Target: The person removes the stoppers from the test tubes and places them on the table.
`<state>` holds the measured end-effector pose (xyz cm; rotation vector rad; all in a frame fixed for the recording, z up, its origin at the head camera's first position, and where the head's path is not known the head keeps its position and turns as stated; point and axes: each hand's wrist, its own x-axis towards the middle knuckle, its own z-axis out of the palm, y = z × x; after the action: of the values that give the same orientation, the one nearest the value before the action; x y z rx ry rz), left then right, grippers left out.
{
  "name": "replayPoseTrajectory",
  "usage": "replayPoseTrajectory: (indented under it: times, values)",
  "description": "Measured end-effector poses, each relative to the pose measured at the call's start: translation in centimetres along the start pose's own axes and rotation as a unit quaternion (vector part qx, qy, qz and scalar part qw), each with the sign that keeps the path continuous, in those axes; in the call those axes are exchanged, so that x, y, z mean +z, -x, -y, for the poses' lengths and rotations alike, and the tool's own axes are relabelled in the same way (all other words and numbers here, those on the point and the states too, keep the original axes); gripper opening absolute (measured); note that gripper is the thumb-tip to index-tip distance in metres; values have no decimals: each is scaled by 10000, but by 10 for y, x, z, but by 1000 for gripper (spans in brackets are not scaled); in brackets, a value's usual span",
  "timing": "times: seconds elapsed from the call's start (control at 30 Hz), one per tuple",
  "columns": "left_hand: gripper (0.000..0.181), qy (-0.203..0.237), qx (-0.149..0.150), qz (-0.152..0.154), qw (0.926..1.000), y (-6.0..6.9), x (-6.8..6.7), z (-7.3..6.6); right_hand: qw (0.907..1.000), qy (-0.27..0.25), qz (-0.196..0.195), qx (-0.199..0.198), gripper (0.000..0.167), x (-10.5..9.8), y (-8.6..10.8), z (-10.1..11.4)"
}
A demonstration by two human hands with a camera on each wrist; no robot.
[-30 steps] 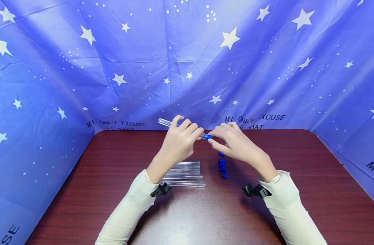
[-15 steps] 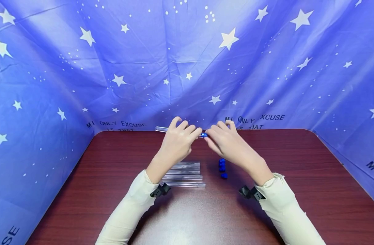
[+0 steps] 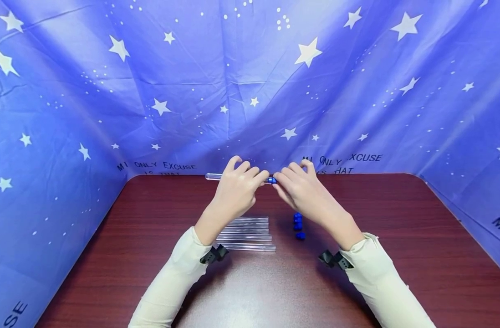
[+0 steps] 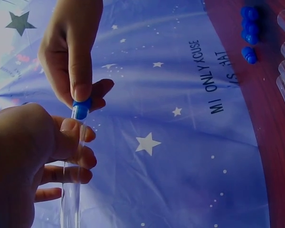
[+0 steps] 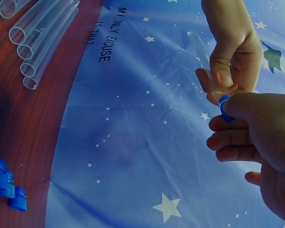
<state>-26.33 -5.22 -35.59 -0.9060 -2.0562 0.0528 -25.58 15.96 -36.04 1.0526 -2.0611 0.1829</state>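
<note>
My left hand grips a clear test tube near its mouth, the rounded end pointing left. At the tube's right end sits a blue stopper, partly inside the mouth in the left wrist view. Thumb and fingers of my right hand pinch this stopper. The right wrist view shows the stopper's blue edge between the two hands. Both hands are raised over the far edge of the table, close together.
Several clear tubes lie side by side on the dark red table, partly behind my left wrist. To their right stand several blue stoppers in a short row. A blue star-printed cloth hangs behind and along both sides.
My right hand has moved left and closer to my left hand, covering more of the stopper. The tube has swung from sloping to nearly level.
</note>
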Motion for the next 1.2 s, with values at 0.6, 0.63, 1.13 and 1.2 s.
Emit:
replayPoseTrajectory:
  times: [0.6,0.63,1.13,1.2]
  values:
    - [15,250,-195,128,9994,-2,-3,2,9976,496,-439,-184,17,-9,-4,3]
    - [14,280,-196,131,9993,-2,-3,2,9973,505,-485,-217,16,-10,-5,4]
    - [17,319,-164,4,9994,-3,-4,0,9973,343,-551,-351,9,-17,-6,4]
    - [17,300,-163,4,9994,-3,-4,0,9975,329,-526,-331,10,-17,-6,4]
